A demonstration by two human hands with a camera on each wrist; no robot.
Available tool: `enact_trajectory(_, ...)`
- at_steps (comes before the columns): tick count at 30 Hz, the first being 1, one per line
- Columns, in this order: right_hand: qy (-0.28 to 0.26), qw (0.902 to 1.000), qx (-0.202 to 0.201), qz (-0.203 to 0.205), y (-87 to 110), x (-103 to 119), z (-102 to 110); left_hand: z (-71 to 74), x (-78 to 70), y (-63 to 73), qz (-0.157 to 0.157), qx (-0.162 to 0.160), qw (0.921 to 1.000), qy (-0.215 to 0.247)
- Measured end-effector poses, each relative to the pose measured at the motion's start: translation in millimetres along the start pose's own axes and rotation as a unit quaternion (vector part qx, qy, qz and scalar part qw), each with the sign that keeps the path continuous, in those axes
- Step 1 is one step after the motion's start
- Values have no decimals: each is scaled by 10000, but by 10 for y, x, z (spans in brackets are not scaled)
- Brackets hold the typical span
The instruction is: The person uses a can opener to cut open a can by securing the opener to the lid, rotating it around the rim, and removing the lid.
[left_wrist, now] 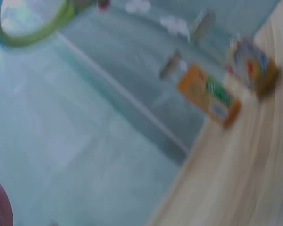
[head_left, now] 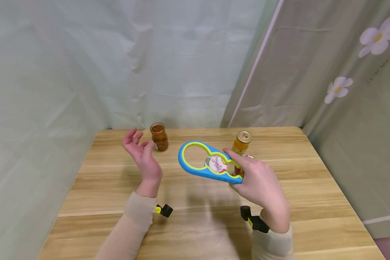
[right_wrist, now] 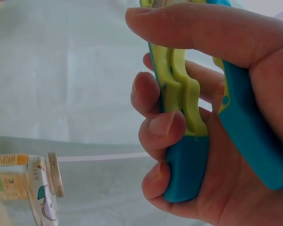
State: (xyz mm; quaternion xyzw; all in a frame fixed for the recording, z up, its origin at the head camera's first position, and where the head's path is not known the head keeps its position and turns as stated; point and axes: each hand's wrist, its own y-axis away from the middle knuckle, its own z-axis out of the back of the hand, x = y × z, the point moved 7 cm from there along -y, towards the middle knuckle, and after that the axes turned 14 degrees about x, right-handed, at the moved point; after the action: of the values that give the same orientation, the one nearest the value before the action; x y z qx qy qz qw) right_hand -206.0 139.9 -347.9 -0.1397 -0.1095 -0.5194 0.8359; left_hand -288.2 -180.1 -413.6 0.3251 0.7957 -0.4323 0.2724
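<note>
My right hand (head_left: 260,180) grips the handles of a blue and yellow-green jar opener (head_left: 182,162), raised above the table. In the right wrist view the fingers curl round one handle (right_wrist: 186,169), with the thumb across the top. A white printed lid (head_left: 217,164) shows in the opener's middle opening in the head view. My left hand (head_left: 146,160) is raised and empty, palm up with loosely bent fingers. Just beyond its fingertips stands an uncovered glass jar (head_left: 160,139) with brownish contents.
A gold-lidded jar (head_left: 242,141) with orange contents stands at the back right. Beside it, another jar with a printed lid (head_left: 248,156) is mostly hidden by my right hand. The wooden table (head_left: 94,206) meets a pale curtain (head_left: 182,72) at its back edge.
</note>
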Motion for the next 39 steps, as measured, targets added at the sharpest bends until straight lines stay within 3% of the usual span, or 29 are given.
enact_trajectory(5,-39,10000,10,-47,8,-2,-22,-228,-144,135,-10,209,9969,758)
enact_trajectory(11,-46,10000,-31,-49,15,0,-25,-426,-141,303,841,834,9860,1171)
enact_trajectory(18,-93,9999,-85,5,18,17,-38,-677,-97,534,2011,2260,9500,772)
enact_trajectory(21,-99,9999,-73,-14,34,32,-36,-728,-75,608,2389,2519,9350,733)
enact_trajectory(24,-61,10000,-78,-11,54,48,-20,-778,-25,702,2820,2736,9147,947)
enact_trajectory(26,-36,10000,-89,23,54,53,-12,-823,28,773,3117,2885,8960,1299)
enact_trajectory(28,-37,9999,-109,89,50,63,-9,-880,67,860,3443,3101,8696,1707)
enact_trajectory(30,-68,9998,-131,161,40,69,-16,-936,92,958,3833,3220,8357,2258)
enact_trajectory(33,-63,9994,-179,275,24,85,-35,-1009,107,1104,4417,3354,7781,2948)
enact_trajectory(35,-31,9991,-240,359,17,98,-42,-1048,101,1181,4687,3401,7467,3271)
enact_trajectory(37,-15,9985,-293,454,14,115,-45,-1081,90,1233,4836,3462,7244,3485)
enact_trajectory(39,-7,9980,-328,534,12,131,-47,-1101,83,1269,4916,3493,7113,3609)
